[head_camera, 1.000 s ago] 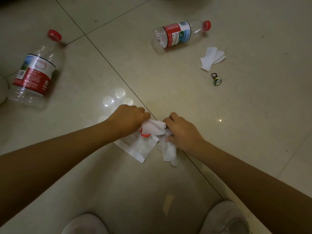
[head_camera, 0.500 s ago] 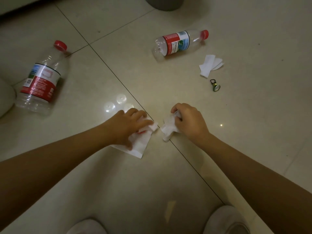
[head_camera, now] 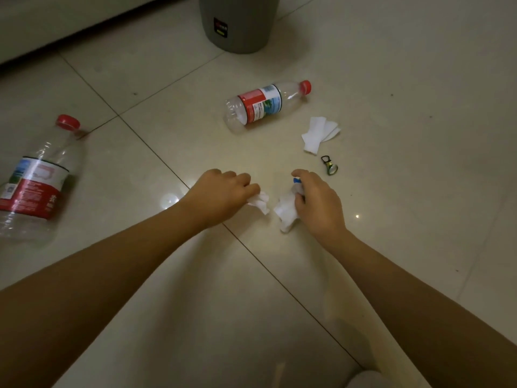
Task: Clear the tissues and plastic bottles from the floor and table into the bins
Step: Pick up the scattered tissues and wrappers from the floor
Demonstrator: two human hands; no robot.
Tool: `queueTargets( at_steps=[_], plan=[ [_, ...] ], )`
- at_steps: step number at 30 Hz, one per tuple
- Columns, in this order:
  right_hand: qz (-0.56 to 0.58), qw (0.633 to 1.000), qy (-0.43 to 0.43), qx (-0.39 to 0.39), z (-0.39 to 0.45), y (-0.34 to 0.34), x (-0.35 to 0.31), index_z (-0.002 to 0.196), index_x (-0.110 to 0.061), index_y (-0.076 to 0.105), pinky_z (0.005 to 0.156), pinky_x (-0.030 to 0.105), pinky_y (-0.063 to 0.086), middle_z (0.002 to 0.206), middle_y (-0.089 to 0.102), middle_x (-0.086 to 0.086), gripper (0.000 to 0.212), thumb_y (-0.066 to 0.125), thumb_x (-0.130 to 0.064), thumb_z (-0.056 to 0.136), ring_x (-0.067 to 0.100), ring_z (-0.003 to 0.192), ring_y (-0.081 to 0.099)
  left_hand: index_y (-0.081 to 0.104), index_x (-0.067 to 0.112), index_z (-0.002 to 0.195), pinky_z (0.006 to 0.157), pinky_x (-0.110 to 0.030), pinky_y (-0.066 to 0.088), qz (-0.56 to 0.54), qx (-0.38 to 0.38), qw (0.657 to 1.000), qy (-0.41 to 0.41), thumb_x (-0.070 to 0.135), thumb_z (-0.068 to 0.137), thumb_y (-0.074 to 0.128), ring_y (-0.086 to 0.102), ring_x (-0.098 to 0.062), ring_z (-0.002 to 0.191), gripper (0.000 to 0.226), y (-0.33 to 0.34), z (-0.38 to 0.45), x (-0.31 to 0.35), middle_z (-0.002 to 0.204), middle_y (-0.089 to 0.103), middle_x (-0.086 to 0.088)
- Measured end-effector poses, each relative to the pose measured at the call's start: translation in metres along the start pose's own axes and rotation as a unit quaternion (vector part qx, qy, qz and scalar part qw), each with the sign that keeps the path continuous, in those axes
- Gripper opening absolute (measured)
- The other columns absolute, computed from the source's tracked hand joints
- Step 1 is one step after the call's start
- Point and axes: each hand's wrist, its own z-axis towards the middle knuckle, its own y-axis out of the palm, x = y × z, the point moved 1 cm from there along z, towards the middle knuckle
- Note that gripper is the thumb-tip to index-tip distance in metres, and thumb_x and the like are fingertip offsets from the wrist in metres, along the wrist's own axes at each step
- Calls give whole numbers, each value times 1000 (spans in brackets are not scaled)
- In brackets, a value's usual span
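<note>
My left hand [head_camera: 221,193] grips a crumpled white tissue [head_camera: 258,202] just above the tiled floor. Close beside it, my right hand [head_camera: 316,200] holds another white tissue [head_camera: 285,212], with a small blue bit showing at the fingers. Beyond the hands an empty plastic bottle [head_camera: 265,105] with a red label and red cap lies on its side. A larger empty bottle [head_camera: 36,180] of the same kind lies at the far left. A folded white tissue [head_camera: 319,133] lies flat to the right of the near bottle. A grey bin [head_camera: 237,23] stands at the top.
A small green and black metal pull tab [head_camera: 330,166] lies on the floor just below the folded tissue. A pale wall or furniture base [head_camera: 56,21] runs along the upper left. My shoe tip [head_camera: 372,380] shows at the bottom edge.
Both hands have lifted off the floor and moved forward, each bunching up its tissue. The flat sheet under my left hand is now gathered into the fist. The view has tilted up, showing the bin.
</note>
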Motion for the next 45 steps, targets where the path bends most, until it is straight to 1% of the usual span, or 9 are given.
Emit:
queueTargets(
  at_steps=[9, 14, 21, 25, 29, 35, 39, 41, 45],
  plan=[
    [1, 990, 59, 124, 55, -10, 47, 114, -6, 59, 78, 38, 49, 116, 59, 9, 27, 50, -3, 88, 27, 109, 53, 64, 17, 100, 43, -25, 38, -5, 60, 997, -37, 19, 73, 77, 54, -20, 53, 30, 10, 76, 11, 81, 63, -5],
    [30, 988, 140, 64, 69, 13, 67, 135, -10, 43, 101, 41, 42, 143, 41, 11, 41, 50, -15, 94, 28, 131, 39, 67, 18, 95, 43, -23, 27, -2, 75, 996, -38, 23, 66, 83, 53, -18, 50, 34, 20, 85, 8, 77, 63, -3],
    [-3, 993, 81, 85, 60, 22, 68, 108, -12, 65, 73, 40, 51, 109, 61, 6, 23, 54, -6, 88, 26, 100, 55, 67, 15, 95, 42, -24, 38, -16, 73, 996, -46, 24, 66, 84, 53, -19, 51, 34, 37, 84, 2, 77, 63, -3],
    [24, 991, 64, 113, 80, 13, 67, 99, -10, 67, 70, 42, 51, 98, 62, 7, 19, 56, -4, 85, 26, 89, 58, 66, 15, 99, 42, -28, 44, -26, 80, 995, -62, 25, 72, 80, 55, -19, 54, 32, 38, 81, -3, 80, 63, -3],
    [93, 978, 80, 167, 107, 1, 61, 98, -11, 65, 73, 37, 49, 102, 60, 7, 14, 53, -8, 90, 25, 92, 56, 68, 14, 96, 42, -23, 33, -16, 95, 994, -56, 25, 66, 85, 54, -18, 51, 37, 30, 78, -8, 77, 64, -3],
    [12, 991, 123, 54, 140, 12, 60, 128, -17, 55, 94, 40, 42, 130, 50, 13, 35, 41, -19, 97, 33, 118, 44, 68, 16, 94, 43, -22, 27, 5, 86, 994, -67, 22, 65, 86, 53, -19, 49, 34, 27, 74, -16, 74, 62, -2],
    [-41, 984, 162, -64, 141, 25, 57, 141, -30, 38, 109, 51, 26, 155, 18, 15, 50, 43, -47, 94, 38, 140, 17, 68, 16, 93, 42, -22, 28, 7, 85, 994, -75, 21, 64, 86, 52, -19, 48, 34, 28, 72, -21, 73, 62, -2],
    [-47, 988, 135, -64, 138, 23, 53, 140, -27, 40, 108, 45, 28, 154, 20, 15, 49, 48, -42, 94, 37, 138, 20, 68, 16, 94, 42, -22, 29, 8, 85, 993, -75, 22, 62, 87, 53, -19, 48, 37, 27, 70, -22, 74, 63, -2],
    [-62, 996, 68, -12, 128, 16, 44, 122, -18, 58, 83, 35, 42, 128, 47, 11, 34, 50, -10, 90, 30, 113, 43, 69, 16, 93, 46, -21, 24, 17, 80, 993, -83, 26, 55, 91, 54, -16, 48, 44, 21, 67, -26, 74, 64, -2]
  ],
)
